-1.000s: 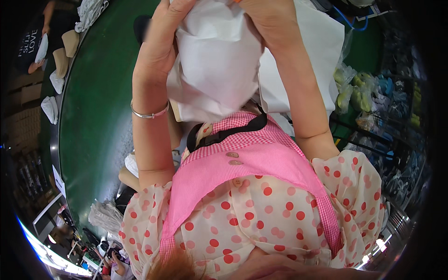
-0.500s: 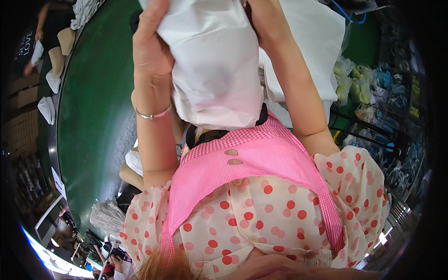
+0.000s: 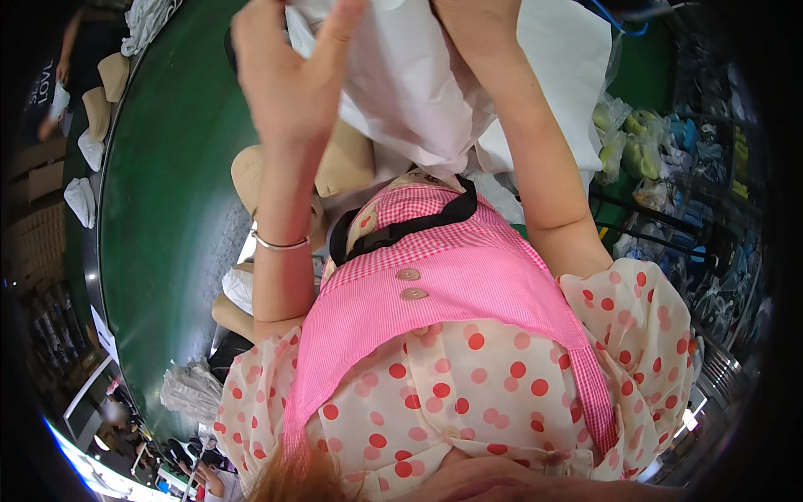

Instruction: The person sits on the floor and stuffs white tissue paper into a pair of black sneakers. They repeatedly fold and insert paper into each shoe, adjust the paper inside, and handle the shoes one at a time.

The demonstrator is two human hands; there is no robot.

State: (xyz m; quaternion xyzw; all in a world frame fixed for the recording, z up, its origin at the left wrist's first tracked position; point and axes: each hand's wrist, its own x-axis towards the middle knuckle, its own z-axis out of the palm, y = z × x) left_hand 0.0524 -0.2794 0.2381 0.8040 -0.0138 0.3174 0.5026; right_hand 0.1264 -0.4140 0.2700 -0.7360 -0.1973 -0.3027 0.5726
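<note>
A thin white bag or sheet (image 3: 401, 84), crumpled and slightly see-through, hangs in front of my pink checked apron; its upper part runs out of view. My right hand (image 3: 485, 25) bends over its right upper edge and grips it, though the fingertips are hidden. On the left, my left hand (image 3: 288, 75) lies over the white material with the thumb stretched away from the fingers, whose tips are cut off at the top. Below the bag and beside my left wrist, a tan rounded piece (image 3: 345, 159) shows, its kind unclear.
A green table (image 3: 180, 167) curves along my left. Tan and white rounded pieces (image 3: 96, 113) line its far edge near another person. White sheets (image 3: 556, 75) lie at the right, before bagged yellow-green items (image 3: 644, 146). A crumpled clear bag (image 3: 192, 389) sits lower left.
The bag was held bulky and full-looking between both hands; now it is crumpled and higher, showing the apron strap and tan piece. My left hand has turned and its thumb has spread.
</note>
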